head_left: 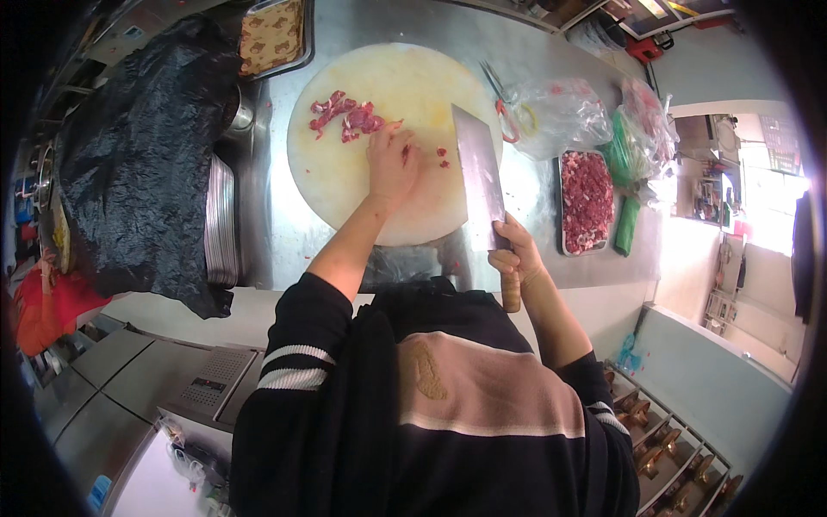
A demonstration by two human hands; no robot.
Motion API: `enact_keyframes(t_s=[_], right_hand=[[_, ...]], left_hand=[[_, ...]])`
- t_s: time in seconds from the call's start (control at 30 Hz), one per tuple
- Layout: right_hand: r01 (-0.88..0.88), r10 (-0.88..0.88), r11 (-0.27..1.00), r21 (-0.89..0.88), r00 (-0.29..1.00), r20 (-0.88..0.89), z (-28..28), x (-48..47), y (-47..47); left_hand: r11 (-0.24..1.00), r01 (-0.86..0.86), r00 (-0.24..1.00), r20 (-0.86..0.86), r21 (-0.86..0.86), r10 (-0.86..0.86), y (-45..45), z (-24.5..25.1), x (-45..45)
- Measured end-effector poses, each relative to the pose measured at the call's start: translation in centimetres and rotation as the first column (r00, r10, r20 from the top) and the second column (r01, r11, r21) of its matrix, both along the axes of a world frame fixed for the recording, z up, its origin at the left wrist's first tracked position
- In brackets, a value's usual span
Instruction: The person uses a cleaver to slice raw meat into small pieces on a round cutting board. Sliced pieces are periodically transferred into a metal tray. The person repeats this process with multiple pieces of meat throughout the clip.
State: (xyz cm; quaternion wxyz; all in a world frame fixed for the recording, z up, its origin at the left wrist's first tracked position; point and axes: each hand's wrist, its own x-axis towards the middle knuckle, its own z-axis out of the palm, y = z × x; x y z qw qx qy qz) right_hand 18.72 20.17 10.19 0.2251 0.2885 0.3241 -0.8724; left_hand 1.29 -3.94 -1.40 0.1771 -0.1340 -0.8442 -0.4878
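My left hand (393, 161) is over the round white cutting board (362, 207), its fingertips at the right end of some raw red meat pieces (362, 120). Whether the fingers grip a piece cannot be told. More raw meat strips (333, 106) lie at the board's upper left. My right hand (515, 249) holds a cleaver (478, 174) by its wooden handle, the broad blade above the board's right edge. Small meat scraps (442, 152) lie left of the blade. A metal tray of chopped meat (586, 200) stands to the right.
Scissors (507, 119) and clear plastic bags (562, 116) lie right of the board on the steel table (530, 271). A bear-patterned tray (274, 29) stands at the upper left. Black plastic (148, 161) partly covers stacked trays (221, 220). Another person's red-orange sleeve (45, 310) shows far left.
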Motion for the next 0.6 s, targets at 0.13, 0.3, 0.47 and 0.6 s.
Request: enact_keyframes(t_s=[0.13,0.3,0.47,0.6], right_hand=[[-0.094,0.093,0.992,0.080,0.996,0.015,-0.2,-2.1,-1.5],[-0.138,0.134,0.963,0.233,0.990,0.034,-0.9,-4.2,-3.0],[-0.076,0.067,0.840,0.537,0.997,0.036,-2.5,-3.5,0.1],[-0.107,0.127,0.698,0.708,0.992,0.026,-4.7,-0.9,3.3]], left_hand=[[0.674,-0.187,0.891,0.412,0.715,-0.190,0.7,1.8,-0.2],[0.219,-0.490,0.614,0.513,0.844,-0.601,-0.2,3.4,2.3],[0.889,-0.251,0.698,0.708,0.384,-0.109,-2.7,2.1,2.9],[0.973,-0.192,0.981,0.008,-0.129,0.194,-2.3,0.0,1.7]])
